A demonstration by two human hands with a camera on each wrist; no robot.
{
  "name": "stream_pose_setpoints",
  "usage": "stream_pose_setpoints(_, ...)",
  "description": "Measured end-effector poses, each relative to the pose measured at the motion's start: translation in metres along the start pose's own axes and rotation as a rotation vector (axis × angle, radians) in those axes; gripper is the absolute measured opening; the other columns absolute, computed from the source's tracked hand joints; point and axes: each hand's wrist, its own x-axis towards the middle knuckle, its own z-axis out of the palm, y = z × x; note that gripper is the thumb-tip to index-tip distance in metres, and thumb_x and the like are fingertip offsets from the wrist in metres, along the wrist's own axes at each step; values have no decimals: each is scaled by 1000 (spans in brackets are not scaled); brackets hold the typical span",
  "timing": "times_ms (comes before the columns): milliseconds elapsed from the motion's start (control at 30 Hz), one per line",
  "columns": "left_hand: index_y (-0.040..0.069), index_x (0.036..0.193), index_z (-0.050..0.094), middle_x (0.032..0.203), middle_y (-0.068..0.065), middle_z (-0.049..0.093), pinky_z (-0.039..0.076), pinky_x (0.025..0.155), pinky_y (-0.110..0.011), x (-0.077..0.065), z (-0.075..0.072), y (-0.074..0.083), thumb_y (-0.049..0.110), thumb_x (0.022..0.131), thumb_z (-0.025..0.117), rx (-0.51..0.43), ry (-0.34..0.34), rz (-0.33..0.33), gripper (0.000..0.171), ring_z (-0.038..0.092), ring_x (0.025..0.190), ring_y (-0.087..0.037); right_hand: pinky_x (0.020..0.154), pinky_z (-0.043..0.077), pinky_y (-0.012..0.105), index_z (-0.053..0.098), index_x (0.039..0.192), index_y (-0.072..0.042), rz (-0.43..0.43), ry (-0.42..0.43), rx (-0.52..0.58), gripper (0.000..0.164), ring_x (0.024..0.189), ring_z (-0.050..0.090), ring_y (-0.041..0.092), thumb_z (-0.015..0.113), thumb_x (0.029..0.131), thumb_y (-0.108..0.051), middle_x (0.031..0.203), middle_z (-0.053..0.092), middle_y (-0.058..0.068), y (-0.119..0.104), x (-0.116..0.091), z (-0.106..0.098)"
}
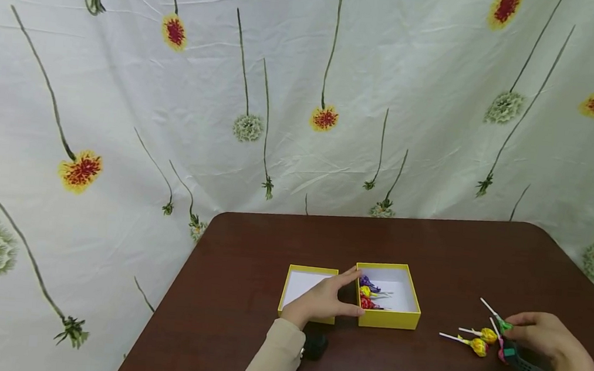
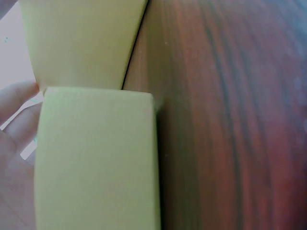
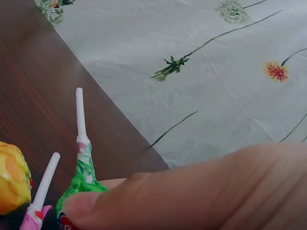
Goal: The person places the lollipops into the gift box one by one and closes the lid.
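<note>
My right hand [image 1: 553, 343] pinches a green-wrapped lollipop [image 3: 84, 175] between thumb and fingers, its white stick pointing up and away. Beside it lie a pink-wrapped lollipop [image 3: 36, 215] and two yellow-wrapped lollipops [image 1: 479, 346], sticks toward the left. My left hand [image 1: 321, 299] reaches over the open lid and touches the left side of a yellow box [image 1: 388, 319], fingers extended toward its back corner and thumb near its front corner. Inside the box, purple, yellow and red lollipops [image 1: 366, 303] lie along the left wall, sticks pointing right.
A shallow yellow lid with a white inside [image 1: 304, 280] lies left of the box, partly under my left hand. Everything rests on a dark brown wooden table [image 1: 242, 322]. Behind it hangs a white flower-print cloth [image 1: 294, 91].
</note>
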Motion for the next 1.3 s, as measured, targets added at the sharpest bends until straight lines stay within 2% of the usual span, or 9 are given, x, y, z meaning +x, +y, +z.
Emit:
stream_pose_setpoints(267, 26, 159, 31, 167, 10, 18, 30, 121, -51, 0, -2, 4, 45, 86, 75, -8, 3, -16, 88, 27, 153, -24, 71, 58, 39, 64, 109, 16, 9, 69, 34, 29, 79, 65, 12, 65, 92, -6, 91, 71, 5, -9, 3, -1)
stream_pose_setpoints(433, 27, 159, 31, 167, 10, 18, 31, 121, -50, 0, -2, 4, 46, 85, 76, -7, 3, -19, 89, 26, 154, -24, 73, 60, 40, 62, 112, 19, -24, 85, 46, 32, 79, 67, 12, 65, 93, -6, 91, 71, 4, -16, 4, -2)
stream_pose_setpoints(633, 28, 159, 31, 168, 8, 19, 31, 120, -52, 1, -2, 3, 46, 84, 76, 1, 5, -18, 88, 26, 153, -25, 73, 59, 46, 53, 125, 21, -55, 149, -6, 43, 86, 70, 22, 62, 96, -10, 109, 66, 30, -22, 2, -2)
stream_pose_setpoints(900, 27, 159, 31, 167, 11, 18, 30, 121, -51, 0, -2, 3, 46, 84, 75, -5, 0, -26, 89, 26, 154, -24, 74, 56, 42, 56, 123, 15, -122, 247, -12, 43, 86, 64, 13, 66, 96, -18, 113, 65, 27, -29, 1, -2)
stream_pose_setpoints(967, 26, 159, 31, 168, 10, 18, 30, 121, -51, 0, -1, 3, 47, 85, 75, -6, -1, -25, 89, 26, 154, -24, 75, 56, 43, 56, 124, 14, -130, 256, -11, 45, 89, 65, 18, 65, 97, -21, 119, 61, 32, -31, 0, -2)
stream_pose_setpoints(1033, 26, 159, 31, 168, 10, 18, 30, 121, -51, 0, -1, 2, 46, 85, 75, -5, 0, -22, 88, 26, 154, -24, 76, 55, 47, 55, 127, 14, -148, 261, -15, 48, 96, 65, 30, 63, 99, -24, 126, 54, 37, -33, -1, -1)
stream_pose_setpoints(1167, 26, 159, 30, 168, 9, 18, 31, 121, -52, 0, 0, 2, 45, 85, 75, -2, 4, -19, 89, 26, 154, -25, 79, 53, 53, 52, 132, 15, -198, 277, -19, 51, 115, 52, 52, 58, 101, -25, 138, 43, 43, -39, -1, 3)
stream_pose_setpoints(1300, 26, 159, 31, 168, 10, 18, 31, 120, -52, -1, 1, 1, 45, 85, 76, -3, 5, -23, 89, 26, 153, -25, 79, 53, 50, 54, 132, 15, -245, 322, -39, 48, 119, 48, 55, 57, 101, -22, 138, 44, 44, -45, -1, 10)
